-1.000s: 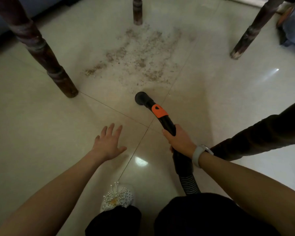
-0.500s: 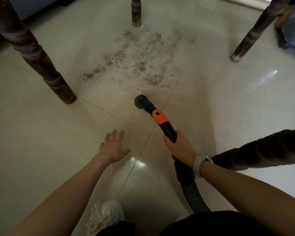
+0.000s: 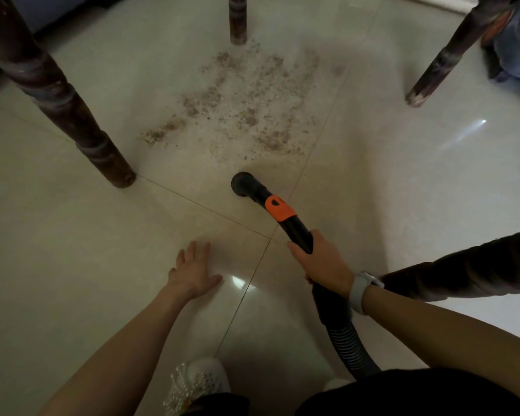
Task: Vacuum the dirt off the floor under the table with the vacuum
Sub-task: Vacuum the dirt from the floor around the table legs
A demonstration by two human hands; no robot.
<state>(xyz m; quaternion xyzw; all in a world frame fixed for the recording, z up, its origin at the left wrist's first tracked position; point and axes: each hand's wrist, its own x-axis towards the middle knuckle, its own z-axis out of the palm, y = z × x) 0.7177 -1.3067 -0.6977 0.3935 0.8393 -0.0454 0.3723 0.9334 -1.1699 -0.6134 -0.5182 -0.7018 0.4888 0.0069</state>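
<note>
The left hand (image 3: 192,273) hangs low over the floor (image 3: 57,250), fingers spread and holding nothing; whether it touches the tile cannot be told. Beside it, the right hand (image 3: 320,261) grips the vacuum wand (image 3: 294,226), its nozzle (image 3: 242,183) ahead of the knuckles. The dirt (image 3: 246,109) lies just beyond the nozzle, between the table legs (image 3: 72,115). The approach seems nearly done; next, the nozzle likely needs pushing forward into the near edge of the patch.

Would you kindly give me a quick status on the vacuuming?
Right hand grips vacuum wand; left hand open, fingers spread. Nozzle just short of dirt patch. Table legs flank the patch; path between them open.
</note>
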